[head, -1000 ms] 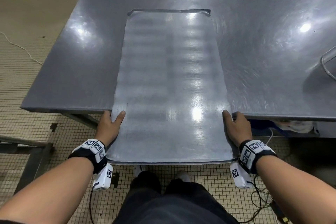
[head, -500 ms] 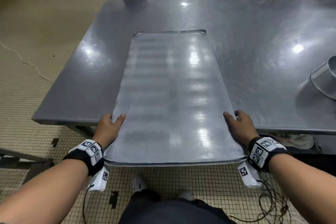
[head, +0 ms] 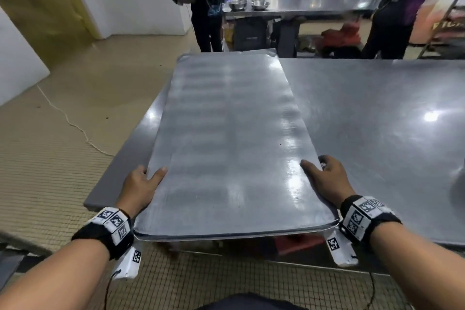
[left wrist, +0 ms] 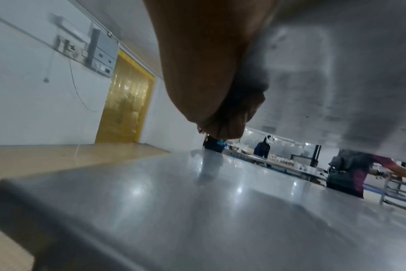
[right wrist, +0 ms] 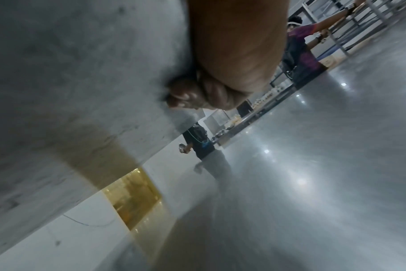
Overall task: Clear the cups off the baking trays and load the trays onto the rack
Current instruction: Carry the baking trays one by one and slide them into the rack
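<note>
The bare baking tray (head: 226,138) hangs above the steel table's (head: 377,121) left end, its near edge overhanging the table. The left hand (head: 139,187) and right hand (head: 327,178) grip its long sides, thumbs on top.

baking tray (head: 226,138) lifted, far end raised

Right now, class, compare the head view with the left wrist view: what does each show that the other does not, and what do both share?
Only the head view shows the tray's bare top, with no cups on it, the right hand on its right edge, and two metal bowls on a far counter. Only the left wrist view shows the tray's underside lifted off the steel table and the left hand's fingers curled under it. Both show the left hand, the tray, the table and the yellow doorway.
</note>
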